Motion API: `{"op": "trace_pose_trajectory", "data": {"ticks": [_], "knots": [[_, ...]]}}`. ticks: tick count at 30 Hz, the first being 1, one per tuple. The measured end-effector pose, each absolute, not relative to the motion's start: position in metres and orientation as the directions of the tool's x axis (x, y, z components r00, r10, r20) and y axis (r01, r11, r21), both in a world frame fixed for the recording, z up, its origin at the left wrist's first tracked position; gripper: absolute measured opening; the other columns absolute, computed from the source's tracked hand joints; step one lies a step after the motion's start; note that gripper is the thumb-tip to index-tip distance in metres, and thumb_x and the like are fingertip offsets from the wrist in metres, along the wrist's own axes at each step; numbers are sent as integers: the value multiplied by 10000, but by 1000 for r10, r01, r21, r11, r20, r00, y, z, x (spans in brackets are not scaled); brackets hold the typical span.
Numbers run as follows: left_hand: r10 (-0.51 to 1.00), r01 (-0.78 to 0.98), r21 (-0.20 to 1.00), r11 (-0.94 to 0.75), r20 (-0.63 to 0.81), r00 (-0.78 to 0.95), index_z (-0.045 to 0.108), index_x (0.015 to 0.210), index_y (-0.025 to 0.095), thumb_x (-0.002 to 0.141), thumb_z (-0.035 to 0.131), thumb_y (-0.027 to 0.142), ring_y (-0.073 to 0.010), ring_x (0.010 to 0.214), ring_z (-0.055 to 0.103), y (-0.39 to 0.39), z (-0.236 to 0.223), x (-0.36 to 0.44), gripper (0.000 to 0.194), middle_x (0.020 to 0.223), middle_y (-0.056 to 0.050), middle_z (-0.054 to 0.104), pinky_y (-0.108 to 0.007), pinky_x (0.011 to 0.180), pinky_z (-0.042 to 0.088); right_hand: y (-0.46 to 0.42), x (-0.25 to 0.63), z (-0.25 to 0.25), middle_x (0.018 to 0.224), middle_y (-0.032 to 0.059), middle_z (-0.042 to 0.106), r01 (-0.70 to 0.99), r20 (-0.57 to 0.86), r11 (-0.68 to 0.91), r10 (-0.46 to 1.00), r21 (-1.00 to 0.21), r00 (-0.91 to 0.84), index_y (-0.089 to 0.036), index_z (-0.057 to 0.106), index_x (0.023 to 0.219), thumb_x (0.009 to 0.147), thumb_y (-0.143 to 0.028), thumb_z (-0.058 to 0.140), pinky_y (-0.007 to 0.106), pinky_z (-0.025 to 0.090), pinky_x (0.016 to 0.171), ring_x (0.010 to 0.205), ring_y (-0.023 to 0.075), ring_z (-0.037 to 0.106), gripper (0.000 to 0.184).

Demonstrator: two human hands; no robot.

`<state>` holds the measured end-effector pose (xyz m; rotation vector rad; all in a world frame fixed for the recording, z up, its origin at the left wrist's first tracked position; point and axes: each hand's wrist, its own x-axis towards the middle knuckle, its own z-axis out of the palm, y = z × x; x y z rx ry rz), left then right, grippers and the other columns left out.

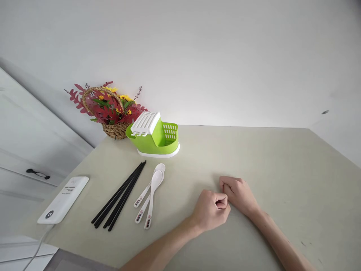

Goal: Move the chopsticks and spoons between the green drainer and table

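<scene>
My left hand is closed in a loose fist on the table, and nothing shows inside it. Close beside it my right hand also rests in a fist, its knuckles near the left hand's thumb. To the left of my hands lie three white spoons, partly overlapping. Farther left several black chopsticks lie slanted in a loose bundle. Behind them stands a green utensil holder with a white slotted lid over one part and an open basket part on the right.
A woven basket of red and yellow artificial flowers stands at the back left, behind the holder. A white power strip with a cord lies at the table's left edge. White cabinets adjoin on the left; a wall rises behind the table.
</scene>
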<state>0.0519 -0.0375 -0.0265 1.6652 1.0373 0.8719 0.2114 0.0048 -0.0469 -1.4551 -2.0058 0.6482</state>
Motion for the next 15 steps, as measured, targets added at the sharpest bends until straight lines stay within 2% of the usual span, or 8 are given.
{"op": "trace_pose_trajectory", "data": {"ticks": [15], "knots": [[915,307,934,-183,47,401,159,623,219,715,534,133,-103,578,154,-39,-25,53,396,584,66,154,-296,539,133,5,213,-48,549,-50,428,687,175,305,951,-659,-255,-244,411,615,721,-162,405,230,291,536,530,134,318,134]]}}
